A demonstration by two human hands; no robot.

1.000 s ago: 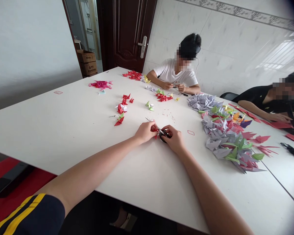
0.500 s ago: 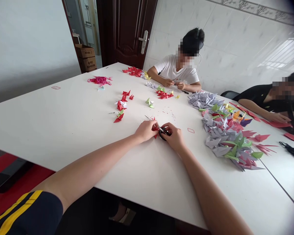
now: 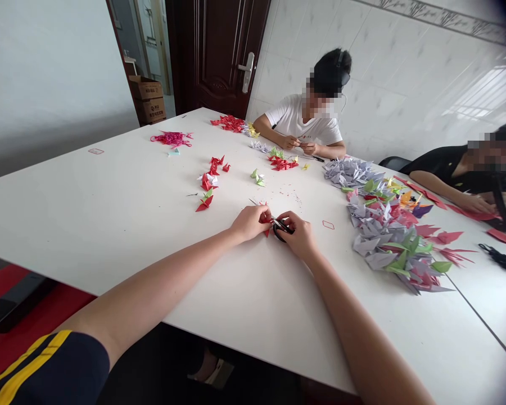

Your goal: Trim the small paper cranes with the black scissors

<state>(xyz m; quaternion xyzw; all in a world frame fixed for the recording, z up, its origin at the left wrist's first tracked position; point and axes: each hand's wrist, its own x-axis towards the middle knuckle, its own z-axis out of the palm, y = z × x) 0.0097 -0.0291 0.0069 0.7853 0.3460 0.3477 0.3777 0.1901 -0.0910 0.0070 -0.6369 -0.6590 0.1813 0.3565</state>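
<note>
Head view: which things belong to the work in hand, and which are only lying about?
Likely belong:
black-handled scissors, in right hand
red paper, in left hand
perhaps folded-paper pile

Apparently lying about:
magenta pile
cardboard boxes
black bundle

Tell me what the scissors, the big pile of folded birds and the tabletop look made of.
Scissors: smooth black handles, probably plastic; thin, silvery-grey blades, likely metal.
Pile of folded birds: matte paper, judging by the crisp creases and thin, pointed wings.
Tabletop: smooth, even white, perhaps laminate, though the look alone leaves that open.
</note>
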